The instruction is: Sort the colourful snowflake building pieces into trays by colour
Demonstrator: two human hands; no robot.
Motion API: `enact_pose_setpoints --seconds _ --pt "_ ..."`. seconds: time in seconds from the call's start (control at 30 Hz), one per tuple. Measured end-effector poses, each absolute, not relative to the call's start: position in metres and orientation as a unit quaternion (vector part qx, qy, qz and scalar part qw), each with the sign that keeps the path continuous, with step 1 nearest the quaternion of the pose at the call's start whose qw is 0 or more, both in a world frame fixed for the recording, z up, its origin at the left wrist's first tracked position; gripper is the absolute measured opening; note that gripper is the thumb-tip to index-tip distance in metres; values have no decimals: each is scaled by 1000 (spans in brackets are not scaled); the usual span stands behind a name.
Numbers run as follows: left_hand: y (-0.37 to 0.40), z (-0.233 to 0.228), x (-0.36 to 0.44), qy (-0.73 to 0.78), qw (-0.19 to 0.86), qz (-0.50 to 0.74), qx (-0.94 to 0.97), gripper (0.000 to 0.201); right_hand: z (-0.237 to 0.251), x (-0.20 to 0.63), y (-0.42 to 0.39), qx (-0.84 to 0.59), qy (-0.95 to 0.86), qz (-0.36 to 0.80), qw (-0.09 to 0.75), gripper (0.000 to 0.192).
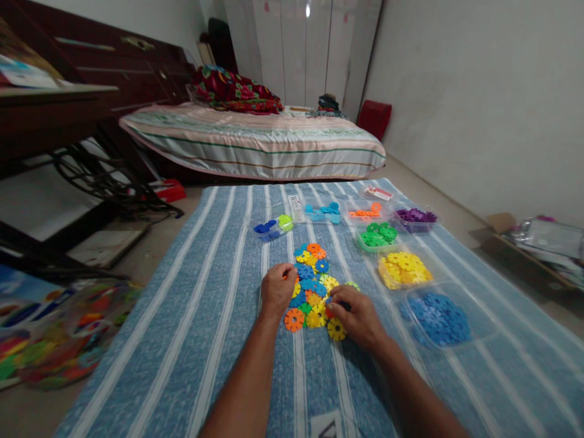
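A flat patch of joined plastic snowflake discs, in blue, yellow, orange and green, lies on a blue striped cloth. My left hand rests on the patch's left edge, fingers curled over a disc. At the patch's lower right edge my right hand pinches a disc. A loose orange disc and a yellow one sit at the front edge.
Clear tubs of sorted discs stand to the right: blue, yellow, green, purple, orange, light blue. A bed lies behind, dark furniture to the left, a colourful bag beside the cloth.
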State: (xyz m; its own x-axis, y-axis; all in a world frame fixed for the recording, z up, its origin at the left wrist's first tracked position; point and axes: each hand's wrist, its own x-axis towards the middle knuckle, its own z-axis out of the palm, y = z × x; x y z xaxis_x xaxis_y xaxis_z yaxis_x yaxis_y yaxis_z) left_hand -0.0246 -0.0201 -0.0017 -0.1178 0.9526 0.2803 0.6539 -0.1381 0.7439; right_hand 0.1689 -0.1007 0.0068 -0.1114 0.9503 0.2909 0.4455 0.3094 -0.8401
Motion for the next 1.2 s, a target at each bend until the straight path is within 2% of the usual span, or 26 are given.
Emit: enact_pose_setpoints --seconds 0.23,0.57,0.7,0.93,1.2 --pt "-20 -1 -24 629 180 401 641 19 13 170 -100 -521 -598 380 477 20" --pt "-19 -2 -25 631 185 397 640 18 12 173 -99 -558 -515 432 486 31" --pt "-20 -1 -24 631 186 398 640 18 13 173 -100 -565 -521 424 480 31" --pt "-20 0 -24 631 191 400 636 19 12 176 -99 -596 -541 345 482 29" --pt "-21 0 -25 635 187 393 638 17 17 173 -98 -592 -576 358 436 32"
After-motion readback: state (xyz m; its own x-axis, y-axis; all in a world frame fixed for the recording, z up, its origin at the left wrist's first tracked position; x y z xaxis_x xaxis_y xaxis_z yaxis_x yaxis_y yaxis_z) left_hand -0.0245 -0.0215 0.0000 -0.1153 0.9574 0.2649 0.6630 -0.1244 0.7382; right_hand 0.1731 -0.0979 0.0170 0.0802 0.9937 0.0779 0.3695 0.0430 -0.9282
